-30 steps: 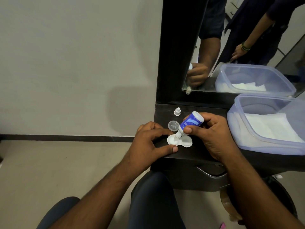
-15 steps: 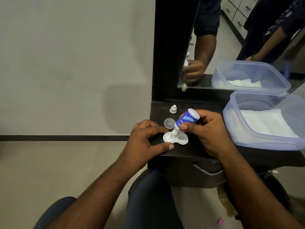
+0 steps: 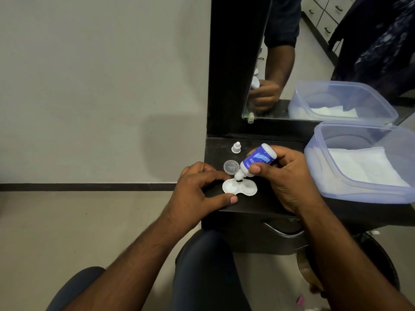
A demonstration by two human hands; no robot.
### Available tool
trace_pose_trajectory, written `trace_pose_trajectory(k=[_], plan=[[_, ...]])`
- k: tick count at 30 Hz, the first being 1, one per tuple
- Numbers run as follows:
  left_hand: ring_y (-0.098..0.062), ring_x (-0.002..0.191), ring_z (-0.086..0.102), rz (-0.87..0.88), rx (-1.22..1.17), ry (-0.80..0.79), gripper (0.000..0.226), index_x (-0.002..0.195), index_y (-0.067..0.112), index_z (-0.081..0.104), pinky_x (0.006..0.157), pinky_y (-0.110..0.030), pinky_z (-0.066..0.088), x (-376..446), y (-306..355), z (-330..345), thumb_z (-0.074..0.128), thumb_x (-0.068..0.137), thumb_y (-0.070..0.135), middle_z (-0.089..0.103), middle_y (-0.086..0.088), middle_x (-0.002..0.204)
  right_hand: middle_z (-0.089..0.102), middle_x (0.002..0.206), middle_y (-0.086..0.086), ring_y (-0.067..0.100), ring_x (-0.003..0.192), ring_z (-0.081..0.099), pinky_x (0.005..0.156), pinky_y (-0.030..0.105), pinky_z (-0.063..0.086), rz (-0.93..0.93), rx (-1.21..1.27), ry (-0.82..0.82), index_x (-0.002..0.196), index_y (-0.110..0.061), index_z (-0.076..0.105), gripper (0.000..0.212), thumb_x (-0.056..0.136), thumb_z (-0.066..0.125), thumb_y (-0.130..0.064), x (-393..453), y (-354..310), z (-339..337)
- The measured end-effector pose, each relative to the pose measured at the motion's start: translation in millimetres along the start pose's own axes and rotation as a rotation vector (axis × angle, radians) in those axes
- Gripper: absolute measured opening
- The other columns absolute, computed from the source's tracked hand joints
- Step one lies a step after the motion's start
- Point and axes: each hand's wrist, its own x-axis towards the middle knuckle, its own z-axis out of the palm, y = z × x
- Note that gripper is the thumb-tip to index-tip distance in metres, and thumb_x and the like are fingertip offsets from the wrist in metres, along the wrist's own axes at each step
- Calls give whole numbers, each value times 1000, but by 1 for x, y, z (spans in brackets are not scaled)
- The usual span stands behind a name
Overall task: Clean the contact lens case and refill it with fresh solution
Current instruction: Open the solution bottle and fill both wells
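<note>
A white two-well contact lens case (image 3: 239,187) lies on the dark counter (image 3: 265,205) near its left front corner. My right hand (image 3: 285,176) grips a small blue-and-white solution bottle (image 3: 256,161), tipped nozzle-down over the case's left well. My left hand (image 3: 197,187) rests at the case's left edge, index finger and thumb bracketing it. A clear round case lid (image 3: 230,166) lies just behind the case. The bottle's small white cap (image 3: 236,147) stands farther back.
A translucent plastic tub (image 3: 336,182) holding white tissue sits on the counter's right side. A mirror in a black frame (image 3: 229,63) rises behind, reflecting another person. A drawer handle (image 3: 283,231) lies below the counter edge. My knees are under it.
The view shifted slightly; both hands, the bottle and the case keep nearly the same pose, with the nozzle still over the left well.
</note>
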Motion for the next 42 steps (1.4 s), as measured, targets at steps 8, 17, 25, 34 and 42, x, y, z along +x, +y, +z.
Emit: trace_pose_trajectory(k=[8, 17, 25, 34, 42], plan=[[-9, 95, 52, 18, -47, 27, 40, 100, 40, 69, 73, -13, 38, 0, -2, 2, 81, 62, 45, 56, 12, 93, 73, 76, 1, 15, 74, 67, 68, 25, 53, -26, 118, 0, 74, -22, 76, 36, 44, 88, -38, 1, 1, 0], [-9, 97, 51, 1, -23, 6, 39, 99, 46, 65, 72, -14, 39, 0, 0, 0, 83, 65, 40, 55, 14, 94, 74, 80, 3, 18, 79, 69, 71, 25, 55, -16, 12, -59, 78, -17, 75, 25, 54, 85, -18, 0, -1, 1], [-10, 95, 52, 14, -44, 21, 38, 98, 44, 67, 72, -17, 39, -1, 0, 1, 84, 65, 38, 55, 16, 92, 74, 80, 2, 18, 80, 69, 72, 26, 55, -14, -27, -54, 80, -17, 74, 26, 56, 86, -18, 0, -1, 0], [-8, 94, 51, 10, -22, 7, 36, 100, 39, 69, 72, -17, 39, 0, -1, 2, 83, 66, 39, 55, 18, 93, 74, 82, 0, 18, 82, 69, 73, 28, 54, 12, -55, -40, 85, -14, 72, 32, 57, 85, -21, 1, -1, -1], [-9, 96, 51, 11, -19, 13, 36, 98, 43, 67, 72, -18, 39, -1, -1, 1, 83, 66, 39, 54, 19, 93, 74, 81, -3, 15, 82, 69, 74, 25, 56, 9, -60, -34, 84, -16, 71, 34, 54, 77, -30, -2, -5, 2]])
